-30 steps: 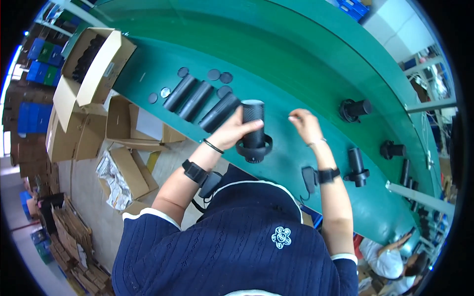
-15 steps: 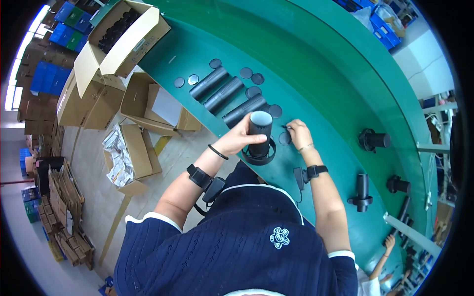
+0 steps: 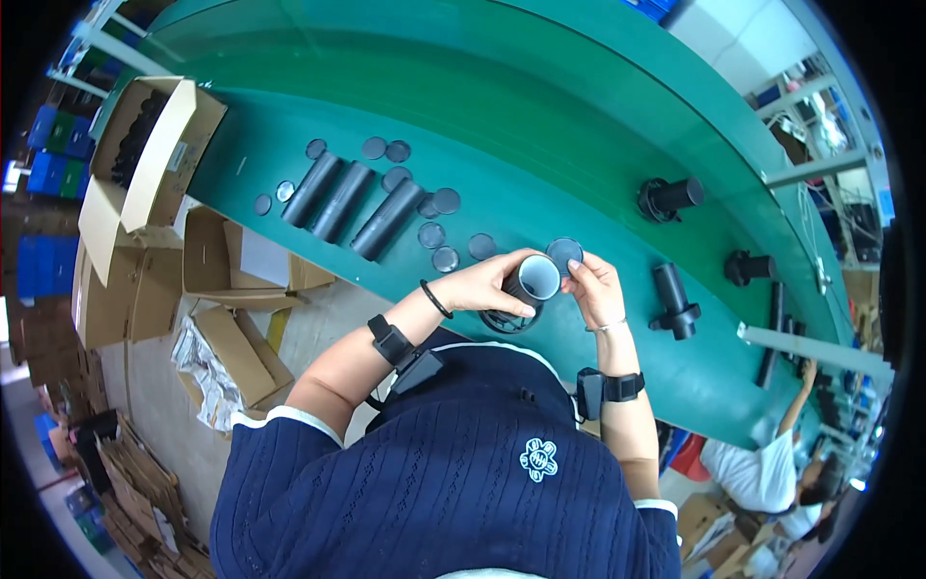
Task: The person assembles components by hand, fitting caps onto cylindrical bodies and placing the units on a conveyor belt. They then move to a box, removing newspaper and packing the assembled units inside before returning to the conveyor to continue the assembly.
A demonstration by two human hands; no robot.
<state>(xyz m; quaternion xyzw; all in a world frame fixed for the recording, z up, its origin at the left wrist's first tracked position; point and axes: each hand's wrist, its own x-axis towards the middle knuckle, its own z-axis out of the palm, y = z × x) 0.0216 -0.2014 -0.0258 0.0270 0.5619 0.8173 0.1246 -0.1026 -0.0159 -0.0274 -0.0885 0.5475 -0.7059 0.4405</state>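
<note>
while r hand [image 3: 595, 291] grips disc [image 3: 562, 253] edge, tube [image 3: 533, 281] nr

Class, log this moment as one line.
left hand: grips black cylinder; right hand: holds dark disc; disc: near cylinder's open end

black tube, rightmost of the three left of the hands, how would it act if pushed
The tube would probably roll sideways, being a cylinder on its side on the green table. It looks stiff, with even sides. Nearby discs might block it.
</note>
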